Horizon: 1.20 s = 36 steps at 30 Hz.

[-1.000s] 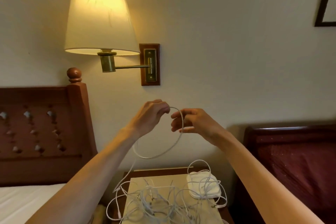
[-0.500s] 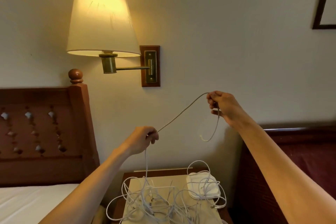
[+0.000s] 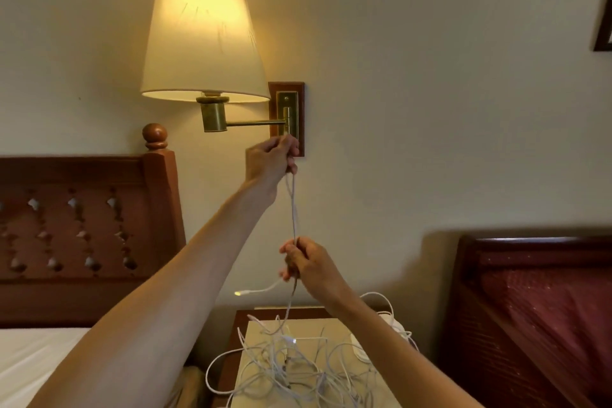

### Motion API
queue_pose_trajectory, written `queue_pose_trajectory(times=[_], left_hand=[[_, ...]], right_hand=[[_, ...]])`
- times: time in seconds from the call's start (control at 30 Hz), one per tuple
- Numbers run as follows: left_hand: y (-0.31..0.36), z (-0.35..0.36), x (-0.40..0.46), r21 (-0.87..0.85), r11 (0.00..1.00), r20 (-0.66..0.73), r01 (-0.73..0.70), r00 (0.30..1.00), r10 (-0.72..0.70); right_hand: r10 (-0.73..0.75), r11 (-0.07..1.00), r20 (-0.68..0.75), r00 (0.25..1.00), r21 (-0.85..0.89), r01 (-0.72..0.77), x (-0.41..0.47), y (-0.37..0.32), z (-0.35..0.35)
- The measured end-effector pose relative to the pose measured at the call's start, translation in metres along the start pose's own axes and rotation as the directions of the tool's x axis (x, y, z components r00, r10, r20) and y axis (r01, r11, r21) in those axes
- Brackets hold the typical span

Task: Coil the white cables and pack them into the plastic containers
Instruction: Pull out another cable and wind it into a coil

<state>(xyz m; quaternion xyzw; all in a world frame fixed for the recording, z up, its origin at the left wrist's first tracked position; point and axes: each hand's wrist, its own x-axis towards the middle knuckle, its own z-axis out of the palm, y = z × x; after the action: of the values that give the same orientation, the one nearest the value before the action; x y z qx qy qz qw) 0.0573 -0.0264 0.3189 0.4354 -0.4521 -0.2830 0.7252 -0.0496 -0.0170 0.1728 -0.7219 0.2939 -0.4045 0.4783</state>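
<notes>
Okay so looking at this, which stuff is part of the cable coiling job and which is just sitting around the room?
Part of the job:
- white cable, stretched between the two hands
- left hand, gripping its upper end
- right hand, gripping it lower down
- tangled cable pile on the nightstand

Just there:
- wall lamp
- wooden headboard
- picture frame

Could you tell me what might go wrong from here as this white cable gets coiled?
The cable stretched between the left hand and right hand trails down into the tangled pile on the nightstand, so pulling could tighten a knot or drag other cables off. The raised left hand is close to the wall lamp and might bump it. The loose connector end may whip about.
</notes>
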Motion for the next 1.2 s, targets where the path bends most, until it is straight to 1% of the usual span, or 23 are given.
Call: queue_pose_trajectory(times=[0.1,0.17,0.2,0.23,0.27,0.3,0.33,0.4,0.47,0.57,0.63,0.77,0.83,0.87,0.9,0.93,0.97,1.0,1.03,1.07,1.1,1.17,1.2], left_hand=[[0.008,-0.033,0.017,-0.055,0.998,-0.128,-0.031,0.991,0.024],[0.0,-0.055,0.019,0.163,0.984,-0.07,0.071,0.996,-0.061],[-0.007,-0.063,0.016,0.416,0.898,-0.029,0.144,0.989,-0.145],[-0.014,-0.067,0.01,0.687,0.708,-0.024,0.161,0.98,-0.199],[-0.022,-0.069,0.004,0.871,0.479,-0.037,0.108,0.987,-0.154],[-0.029,-0.068,-0.002,0.946,0.324,-0.017,0.016,1.0,0.0],[-0.035,-0.065,-0.01,0.953,0.285,0.05,-0.103,0.981,0.189],[-0.042,-0.057,-0.022,0.872,0.342,0.197,-0.35,0.891,0.41],[-0.053,-0.053,-0.024,0.776,0.395,0.373,-0.492,0.863,0.342],[-0.061,-0.045,-0.022,0.745,0.44,0.567,-0.501,0.824,-0.021],[-0.063,-0.038,-0.024,0.723,0.461,0.619,-0.514,0.779,-0.103],[-0.069,-0.047,-0.007,0.686,0.381,0.538,-0.621,0.784,0.308],[-0.066,-0.06,0.003,0.675,0.36,0.533,-0.644,0.763,0.367],[-0.065,-0.064,0.005,0.694,0.374,0.548,-0.616,0.788,0.281],[-0.064,-0.063,0.004,0.756,0.369,0.549,-0.541,0.83,0.093],[-0.064,-0.06,0.002,0.844,0.293,0.502,-0.45,0.855,-0.132],[-0.064,-0.055,-0.002,0.906,0.156,0.422,-0.393,0.865,-0.273],[-0.064,-0.048,-0.008,0.926,-0.002,0.361,-0.378,0.886,-0.291],[-0.065,-0.039,-0.015,0.917,-0.075,0.366,-0.391,0.903,-0.225],[-0.066,-0.029,-0.022,0.905,-0.041,0.415,-0.424,0.899,-0.144],[-0.067,-0.019,-0.029,0.876,0.074,0.481,-0.476,0.872,-0.084],[-0.074,-0.005,-0.038,0.735,0.423,0.603,-0.53,0.796,-0.05],[-0.078,-0.001,-0.042,0.647,0.582,0.625,-0.492,0.78,-0.036]], right_hand=[[0.094,0.985,0.028,0.995,0.145,-0.097,-0.016,0.025,-0.007],[0.079,0.987,-0.105,0.991,0.15,-0.063,-0.013,0.023,-0.022],[0.045,0.993,-0.166,0.985,0.117,-0.026,-0.007,0.016,-0.03],[0.0,0.998,-0.209,0.978,0.06,0.013,0.0,0.006,-0.037],[-0.046,0.999,-0.233,0.971,-0.023,0.042,0.009,-0.005,-0.042],[-0.089,0.991,-0.239,0.967,-0.119,0.062,0.016,-0.016,-0.047],[-0.123,0.976,-0.233,0.965,-0.207,0.074,0.022,-0.024,-0.05],[-0.165,0.939,-0.216,0.962,-0.333,0.086,0.032,-0.037,-0.057],[-0.199,0.905,-0.196,0.96,-0.413,0.103,0.037,-0.047,-0.065],[-0.252,0.859,-0.156,0.955,-0.49,0.147,0.037,-0.059,-0.073],[-0.254,0.85,-0.138,0.957,-0.505,0.153,0.036,-0.065,-0.076],[-0.126,0.949,-0.08,0.989,-0.301,0.097,0.024,-0.059,-0.092],[-0.027,0.982,-0.031,0.999,-0.19,0.02,0.011,-0.044,-0.105],[0.008,0.984,-0.026,1.0,-0.176,-0.012,0.006,-0.037,-0.109],[0.032,0.985,-0.039,0.999,-0.167,-0.038,0.002,-0.032,-0.112],[0.046,0.984,-0.069,0.997,-0.167,-0.057,0.0,-0.03,-0.115],[0.055,0.981,-0.102,0.993,-0.18,-0.073,0.0,-0.031,-0.116],[0.058,0.974,-0.124,0.991,-0.21,-0.083,0.002,-0.033,-0.115],[0.055,0.965,-0.131,0.99,-0.248,-0.086,0.004,-0.037,-0.114],[0.045,0.954,-0.129,0.991,-0.29,-0.081,0.006,-0.042,-0.113],[0.031,0.944,-0.126,0.992,-0.323,-0.07,0.008,-0.046,-0.112],[0.01,0.936,-0.123,0.992,-0.348,-0.052,0.009,-0.052,-0.11],[0.005,0.94,-0.122,0.993,-0.339,-0.047,0.009,-0.053,-0.111]])
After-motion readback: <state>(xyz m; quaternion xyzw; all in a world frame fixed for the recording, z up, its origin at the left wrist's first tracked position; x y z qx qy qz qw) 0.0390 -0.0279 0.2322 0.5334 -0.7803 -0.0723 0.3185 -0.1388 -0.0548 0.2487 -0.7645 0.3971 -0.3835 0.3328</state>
